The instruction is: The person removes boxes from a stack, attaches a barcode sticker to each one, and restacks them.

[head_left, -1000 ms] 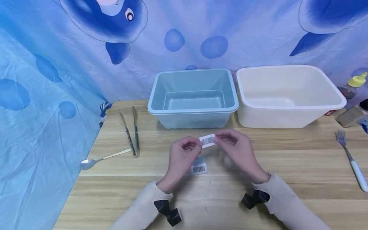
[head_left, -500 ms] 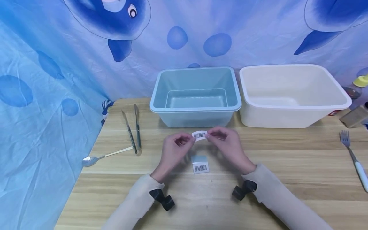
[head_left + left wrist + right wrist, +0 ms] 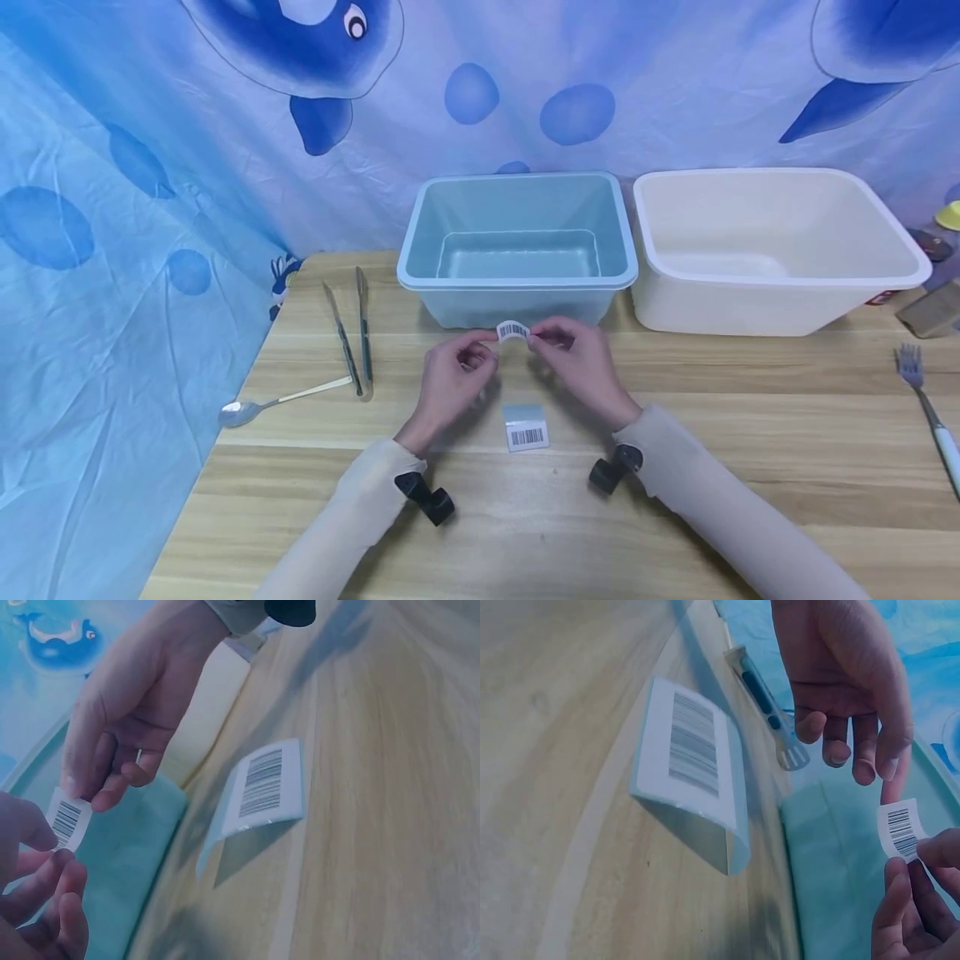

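Left hand (image 3: pixel 450 379) and right hand (image 3: pixel 581 367) each pinch one end of a small barcode label (image 3: pixel 513 331), center frame, held above the surface (image 3: pixel 750 433) just before the blue bin (image 3: pixel 517 283). Second label sheet (image 3: pixel 526 427) lies below the hands. Tongs (image 3: pixel 352 342), spoon (image 3: pixel 258 406) at left.

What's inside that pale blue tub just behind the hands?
Nothing shows inside the blue tub: its floor and walls look bare. Both hands' fingers hold a barcode sticker before its front wall, hiding a small patch of it.
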Available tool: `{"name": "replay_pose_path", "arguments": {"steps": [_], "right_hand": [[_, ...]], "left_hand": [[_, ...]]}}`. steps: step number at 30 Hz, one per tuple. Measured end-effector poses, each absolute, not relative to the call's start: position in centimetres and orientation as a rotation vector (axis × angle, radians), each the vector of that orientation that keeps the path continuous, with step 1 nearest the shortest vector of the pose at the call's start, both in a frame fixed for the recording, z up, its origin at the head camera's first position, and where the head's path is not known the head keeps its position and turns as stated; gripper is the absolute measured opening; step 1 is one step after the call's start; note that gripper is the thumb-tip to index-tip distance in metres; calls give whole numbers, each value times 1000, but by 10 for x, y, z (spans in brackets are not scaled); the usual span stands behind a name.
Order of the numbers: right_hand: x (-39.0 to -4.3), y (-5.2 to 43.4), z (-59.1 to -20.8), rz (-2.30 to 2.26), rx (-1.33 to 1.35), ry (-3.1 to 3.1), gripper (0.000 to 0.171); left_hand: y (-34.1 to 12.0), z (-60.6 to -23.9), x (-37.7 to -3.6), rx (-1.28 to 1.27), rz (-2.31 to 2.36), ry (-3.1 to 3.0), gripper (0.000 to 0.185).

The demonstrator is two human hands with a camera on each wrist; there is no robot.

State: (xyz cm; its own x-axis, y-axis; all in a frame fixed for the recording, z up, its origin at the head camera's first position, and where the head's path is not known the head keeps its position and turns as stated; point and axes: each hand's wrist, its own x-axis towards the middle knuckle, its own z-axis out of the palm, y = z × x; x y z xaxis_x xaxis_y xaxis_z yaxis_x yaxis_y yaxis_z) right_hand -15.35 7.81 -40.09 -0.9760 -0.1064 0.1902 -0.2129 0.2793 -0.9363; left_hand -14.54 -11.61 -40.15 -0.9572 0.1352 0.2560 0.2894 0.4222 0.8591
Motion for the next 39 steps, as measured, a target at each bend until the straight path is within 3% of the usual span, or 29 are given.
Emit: {"name": "replay_pose_path", "arguments": {"steps": [16,39], "right_hand": [[-169,69,-407,1542,151,-2435,11],[-174,71,-411,1688,164,-2382,16]], "left_hand": [[-110,-410,-159,-351,-1583,-2570,42],[-110,-413,-162,-349,-1569,-2614,57]]}}
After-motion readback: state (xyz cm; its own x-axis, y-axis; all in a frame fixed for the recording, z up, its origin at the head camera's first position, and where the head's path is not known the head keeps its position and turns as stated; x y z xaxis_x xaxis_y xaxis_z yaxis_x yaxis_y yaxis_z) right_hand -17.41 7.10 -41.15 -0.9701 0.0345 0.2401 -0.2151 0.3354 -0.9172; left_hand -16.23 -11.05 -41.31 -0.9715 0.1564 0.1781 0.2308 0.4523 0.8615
